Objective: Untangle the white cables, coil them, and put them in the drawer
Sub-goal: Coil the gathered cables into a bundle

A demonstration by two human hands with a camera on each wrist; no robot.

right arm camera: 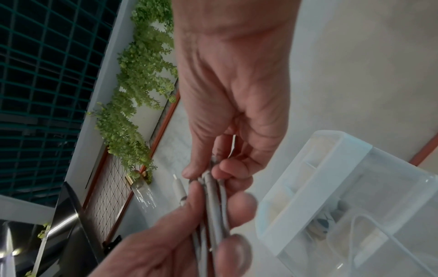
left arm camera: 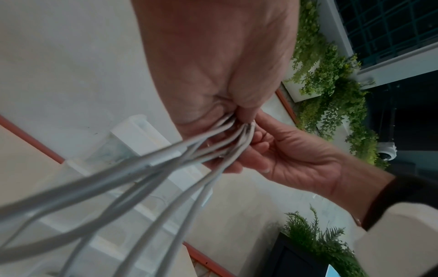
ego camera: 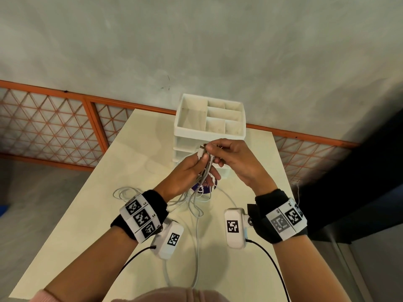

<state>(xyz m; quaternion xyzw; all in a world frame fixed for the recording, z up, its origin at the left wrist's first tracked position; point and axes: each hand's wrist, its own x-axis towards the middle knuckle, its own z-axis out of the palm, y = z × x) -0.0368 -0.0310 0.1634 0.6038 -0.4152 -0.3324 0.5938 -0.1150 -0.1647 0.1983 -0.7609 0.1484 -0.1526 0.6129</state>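
Both hands meet above the middle of the pale table (ego camera: 91, 205), in front of the white drawer unit (ego camera: 209, 136). The left hand (ego camera: 187, 173) has its fingers curled round a bunch of white cables (ego camera: 205, 168); the right hand (ego camera: 237, 160) pinches the same strands near their plugs, at about 1 o'clock from the left hand. From the grip the cables hang down and trail in loose loops on the table towards 6 and 8 o'clock.

The drawer unit stands at 12 o'clock from the hands, close behind them, its top tray split into open compartments. Under the hands, partly hidden, lies a round purple thing (ego camera: 204, 188) with white lettering, perhaps a label, too covered to read.

The table's left side lies bare. Its far edge meets an orange-framed lattice (ego camera: 54, 127) below a grey wall. Both wrists carry black bands with black-and-white square markers.
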